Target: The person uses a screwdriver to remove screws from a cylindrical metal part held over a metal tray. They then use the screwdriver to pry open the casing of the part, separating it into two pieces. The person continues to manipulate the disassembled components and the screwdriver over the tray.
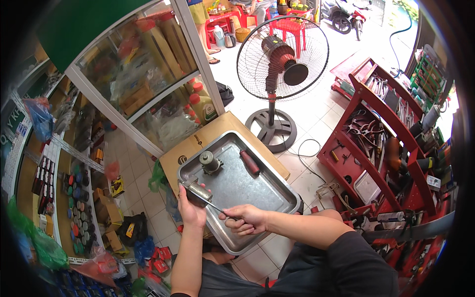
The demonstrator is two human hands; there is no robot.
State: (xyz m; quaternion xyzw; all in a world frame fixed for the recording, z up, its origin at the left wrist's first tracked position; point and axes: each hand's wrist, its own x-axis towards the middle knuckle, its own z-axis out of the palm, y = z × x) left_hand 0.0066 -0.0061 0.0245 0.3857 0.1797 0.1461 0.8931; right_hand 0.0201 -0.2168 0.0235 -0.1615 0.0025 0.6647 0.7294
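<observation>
My left hand is wrapped round a cylindrical metal motor, held tilted over the left edge of a shallow metal tray. In my right hand is a screwdriver; the fingers close over its handle. Its thin shaft points up and left, and the tip meets the near end of the motor, though the exact contact is too small to make out. A second metal motor part stands in the tray's far left. Toward the far right of the tray lies a red-and-black handle-shaped tool.
The tray rests on a cardboard box. Beyond stands a pedestal fan, its cord trailing over the tiles. A red tool cart full of pliers and wrenches is on the right. A glass cabinet and stocked shelves line the left.
</observation>
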